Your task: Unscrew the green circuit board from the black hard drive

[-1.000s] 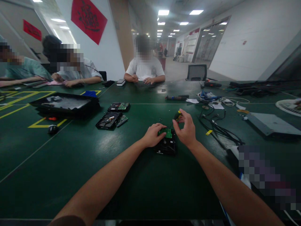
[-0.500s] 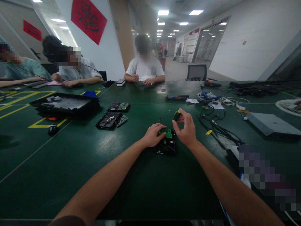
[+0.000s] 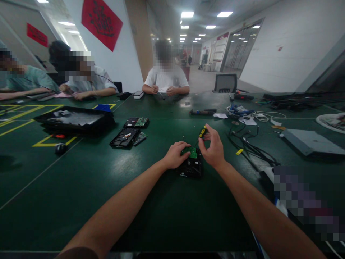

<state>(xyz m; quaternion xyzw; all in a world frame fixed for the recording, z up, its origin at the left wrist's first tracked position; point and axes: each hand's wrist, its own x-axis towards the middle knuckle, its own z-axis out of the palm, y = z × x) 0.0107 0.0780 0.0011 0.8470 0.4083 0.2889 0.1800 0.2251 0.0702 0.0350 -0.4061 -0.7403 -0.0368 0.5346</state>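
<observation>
Green work table (image 3: 151, 201), dark mat surface; used as landmark for everything below.

Far edge of table: one person in a white shirt (image 3: 166, 80) seated, hands together over the surface. Far-left edge: two more seated people, forearms resting on the table.

Left part of table: large black tray (image 3: 74, 120) lying flat, beside yellow floor-style markings. Between tray and table centre: two opened hard drives (image 3: 125, 137) with a loose board next to them.

Right part of table: grey flat panel (image 3: 312, 141); a tangle of black cables (image 3: 249, 145) between it and table centre.

Table centre, just in front of the wearer: black hard drive (image 3: 191, 166) lying flat with its green circuit board (image 3: 192, 151) up.

Left hand (image 3: 175, 154): rests on the drive's left side, fingers curled down onto the board edge, pressing it to the table.

Right hand (image 3: 214, 149): raised just above the drive's far-right corner, thumb and fingers pinching the black-and-yellow handle of a small screwdriver (image 3: 202, 132). Shaft slants down toward the board; tip hidden, contact cannot be told.
</observation>
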